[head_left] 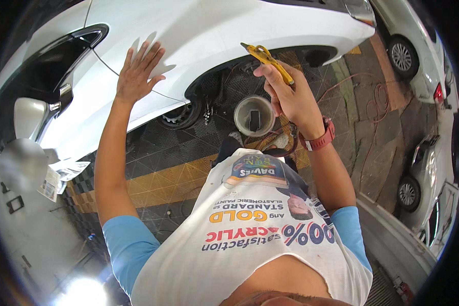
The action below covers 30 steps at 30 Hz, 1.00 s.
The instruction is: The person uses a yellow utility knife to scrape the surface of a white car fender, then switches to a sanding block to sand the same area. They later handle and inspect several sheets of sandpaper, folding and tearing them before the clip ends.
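A slim yellow tool with a dark tip (275,65) is at one o'clock, in front of the curved, glossy white car body panel (199,35), which spans eleven to one. Nearer the middle, also toward one, a round grey bucket (238,120) holds a dark rectangular block (254,120), standing on the floor between the open wheel arch and the person's feet. At ten, a dark round wheel (177,118) sits by the car's lower edge. A thin, coiled red hose (377,104) lies at two; silver cars stand at two (427,71) and three (409,192).

The wheel is partly hidden beneath the bodywork, the arch's inside is dark, and a round patch at nine is blurred.

The right hand (290,94) is curled, gripping the tool's lower end. The left hand (139,76), empty with fingers spread, is at the panel toward ten; contact is hard to judge.
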Available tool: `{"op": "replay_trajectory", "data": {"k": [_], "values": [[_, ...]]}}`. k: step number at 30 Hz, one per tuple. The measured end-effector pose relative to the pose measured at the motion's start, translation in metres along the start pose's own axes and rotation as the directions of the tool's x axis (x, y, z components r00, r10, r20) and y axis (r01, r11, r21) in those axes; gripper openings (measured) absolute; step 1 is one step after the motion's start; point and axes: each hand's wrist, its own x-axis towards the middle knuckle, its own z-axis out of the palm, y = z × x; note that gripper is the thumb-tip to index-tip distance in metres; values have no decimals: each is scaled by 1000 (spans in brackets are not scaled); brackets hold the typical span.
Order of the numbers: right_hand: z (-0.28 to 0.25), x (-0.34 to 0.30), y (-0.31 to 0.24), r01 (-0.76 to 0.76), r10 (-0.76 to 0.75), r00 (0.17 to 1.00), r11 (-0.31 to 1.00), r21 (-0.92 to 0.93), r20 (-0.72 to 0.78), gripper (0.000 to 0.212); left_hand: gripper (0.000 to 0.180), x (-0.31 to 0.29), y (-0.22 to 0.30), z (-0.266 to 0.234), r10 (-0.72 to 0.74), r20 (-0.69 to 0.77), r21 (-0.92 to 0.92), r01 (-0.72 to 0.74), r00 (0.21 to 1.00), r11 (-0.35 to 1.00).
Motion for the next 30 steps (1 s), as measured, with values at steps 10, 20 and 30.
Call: {"op": "replay_trajectory", "data": {"k": [10, 20, 30], "values": [[-9, -15, 0, 71, -69, 997, 997, 37, -47, 47, 101, 192, 67, -33, 324, 83, 22, -327, 942, 945], [0, -10, 6, 155, -164, 984, 981, -116, -75, 53, 101, 160, 38, -39, 330, 183, -28, -331, 926, 943], [6, -26, 28, 212, -235, 966, 960, -185, -109, 67, 91, 80, 3, -22, 283, 177, 19, -291, 943, 957]]}}
